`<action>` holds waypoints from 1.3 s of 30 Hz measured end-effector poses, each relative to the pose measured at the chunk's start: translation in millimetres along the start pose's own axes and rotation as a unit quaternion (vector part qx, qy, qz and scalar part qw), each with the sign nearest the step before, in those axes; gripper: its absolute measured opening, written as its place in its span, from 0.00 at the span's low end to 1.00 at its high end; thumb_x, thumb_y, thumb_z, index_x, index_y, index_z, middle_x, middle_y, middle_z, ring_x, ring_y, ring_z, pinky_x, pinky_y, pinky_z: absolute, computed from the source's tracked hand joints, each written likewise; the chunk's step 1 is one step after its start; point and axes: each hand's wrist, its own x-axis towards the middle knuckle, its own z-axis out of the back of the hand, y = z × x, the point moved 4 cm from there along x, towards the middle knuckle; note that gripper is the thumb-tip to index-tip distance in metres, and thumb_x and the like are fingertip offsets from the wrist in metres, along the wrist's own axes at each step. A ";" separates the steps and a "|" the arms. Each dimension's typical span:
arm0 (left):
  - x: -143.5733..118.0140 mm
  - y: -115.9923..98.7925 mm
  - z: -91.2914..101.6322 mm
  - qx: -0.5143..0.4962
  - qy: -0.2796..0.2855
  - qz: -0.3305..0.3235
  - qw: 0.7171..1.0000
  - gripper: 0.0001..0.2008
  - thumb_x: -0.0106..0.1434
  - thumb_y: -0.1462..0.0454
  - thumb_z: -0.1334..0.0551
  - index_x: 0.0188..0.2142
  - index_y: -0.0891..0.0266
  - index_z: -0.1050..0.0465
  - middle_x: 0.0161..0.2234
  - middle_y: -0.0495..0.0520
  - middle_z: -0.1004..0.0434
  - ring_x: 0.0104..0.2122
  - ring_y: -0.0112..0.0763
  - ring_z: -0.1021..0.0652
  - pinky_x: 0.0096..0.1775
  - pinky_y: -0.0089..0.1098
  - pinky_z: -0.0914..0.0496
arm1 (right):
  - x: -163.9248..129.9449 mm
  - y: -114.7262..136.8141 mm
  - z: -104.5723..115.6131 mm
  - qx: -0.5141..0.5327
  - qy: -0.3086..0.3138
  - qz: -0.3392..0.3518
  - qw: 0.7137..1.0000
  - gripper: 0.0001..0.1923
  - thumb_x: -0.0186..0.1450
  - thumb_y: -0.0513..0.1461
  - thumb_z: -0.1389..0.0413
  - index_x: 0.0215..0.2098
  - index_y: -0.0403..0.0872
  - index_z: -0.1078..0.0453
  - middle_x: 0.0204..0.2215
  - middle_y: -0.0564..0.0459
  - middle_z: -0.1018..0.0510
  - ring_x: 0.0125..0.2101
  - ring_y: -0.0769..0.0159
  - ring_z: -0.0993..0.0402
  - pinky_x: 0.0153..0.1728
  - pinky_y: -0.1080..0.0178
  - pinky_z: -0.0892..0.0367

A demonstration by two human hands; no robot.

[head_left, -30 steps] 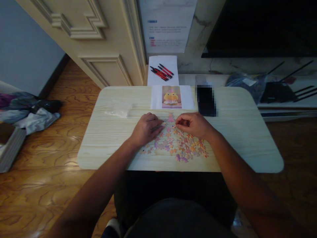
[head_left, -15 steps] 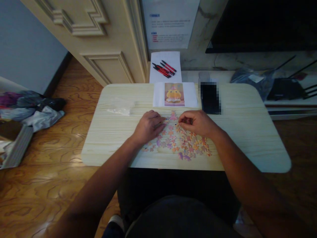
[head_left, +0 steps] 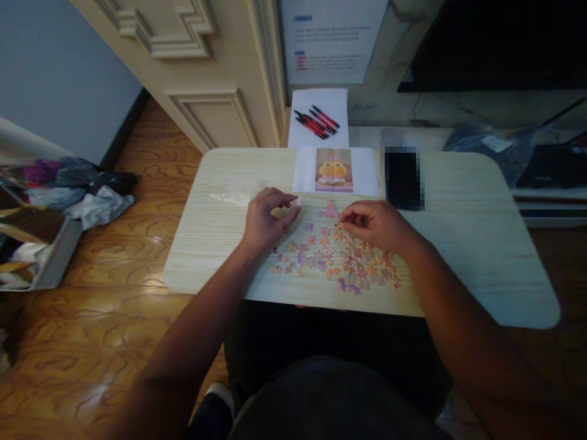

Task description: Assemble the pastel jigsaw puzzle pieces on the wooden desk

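Many small jigsaw puzzle pieces [head_left: 351,263] in pink, yellow and lilac lie loosely spread on the table between my hands. Left of a small joined pink cluster [head_left: 329,209], my left hand [head_left: 268,220] has a pale puzzle piece [head_left: 299,202] between thumb and index fingertip. On the other side, my right hand [head_left: 376,223] is closed in a pinch on a yellow puzzle piece [head_left: 338,227] with a dark spot, at the upper edge of the pile. Its curled fingers partly cover that piece. Beyond the hands lies a printed picture [head_left: 334,170] of a yellow figure in a pink hat.
The light wooden table [head_left: 481,244] has rounded corners. A clear plastic bag [head_left: 232,190] lies at its left, a blurred black device [head_left: 403,178] at its back right. Red and black pens [head_left: 317,122] rest on white paper behind. Bags and a box stand on the floor at left.
My left hand has moved left and away from me with a puzzle piece, its thumb and index spreading wider. The right hand stays at the yellow piece. The whole view has shifted slightly.
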 end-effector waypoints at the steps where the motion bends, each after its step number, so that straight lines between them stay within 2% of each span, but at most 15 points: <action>1: -0.1 0.5 -0.8 -0.011 0.007 0.005 1.000 0.05 0.68 0.63 0.27 0.43 0.60 0.13 0.34 0.52 0.16 0.36 0.34 0.20 0.43 0.37 0.23 | -0.1 0.4 0.3 -0.002 0.001 0.000 1.000 0.05 0.68 0.41 0.35 0.38 0.48 0.18 0.27 0.54 0.19 0.24 0.68 0.29 0.28 0.61 0.35; 7: -1.1 0.9 -5.3 -0.056 0.044 0.012 0.997 0.05 0.68 0.62 0.27 0.42 0.60 0.12 0.36 0.54 0.15 0.38 0.35 0.18 0.45 0.38 0.23 | -0.2 1.3 1.6 -0.029 0.004 0.016 0.999 0.04 0.67 0.40 0.36 0.37 0.49 0.18 0.29 0.53 0.19 0.26 0.67 0.28 0.30 0.60 0.35; 16: -4.3 1.4 -14.5 -0.072 0.137 -0.029 0.988 0.07 0.68 0.60 0.25 0.43 0.59 0.12 0.39 0.56 0.16 0.42 0.40 0.19 0.49 0.42 0.25 | -0.3 6.1 3.3 -0.046 -0.013 0.040 0.998 0.05 0.68 0.41 0.36 0.36 0.49 0.19 0.30 0.52 0.19 0.26 0.67 0.30 0.30 0.59 0.36; 20: -5.1 -4.0 -14.6 -0.052 0.176 -0.053 0.982 0.08 0.69 0.60 0.27 0.47 0.57 0.12 0.41 0.56 0.17 0.44 0.41 0.20 0.51 0.44 0.26 | -1.5 9.2 4.8 -0.050 -0.044 0.048 0.997 0.05 0.68 0.42 0.36 0.36 0.50 0.19 0.31 0.53 0.19 0.27 0.66 0.30 0.31 0.59 0.35; 25: -5.6 -5.1 -17.6 -0.003 0.218 -0.075 0.973 0.09 0.68 0.60 0.27 0.46 0.56 0.11 0.42 0.57 0.19 0.44 0.42 0.21 0.54 0.47 0.29 | -1.9 10.2 6.1 -0.045 -0.064 0.040 0.996 0.05 0.68 0.42 0.37 0.36 0.50 0.19 0.30 0.52 0.18 0.28 0.64 0.28 0.32 0.59 0.35; 34: -4.3 -4.5 -16.4 -0.015 0.223 -0.061 0.973 0.10 0.65 0.57 0.25 0.44 0.56 0.11 0.41 0.56 0.18 0.44 0.41 0.21 0.52 0.44 0.28 | -2.3 11.9 6.9 -0.023 -0.085 0.062 0.994 0.05 0.68 0.40 0.38 0.36 0.49 0.20 0.30 0.53 0.17 0.28 0.65 0.25 0.34 0.61 0.32; 39: -1.9 -9.0 -9.4 -0.041 0.189 -0.063 0.979 0.09 0.68 0.57 0.28 0.43 0.57 0.11 0.39 0.56 0.18 0.42 0.40 0.21 0.49 0.42 0.25 | -2.4 9.4 6.4 -0.017 -0.094 0.048 0.994 0.07 0.68 0.42 0.39 0.36 0.49 0.20 0.29 0.54 0.18 0.27 0.66 0.26 0.33 0.61 0.32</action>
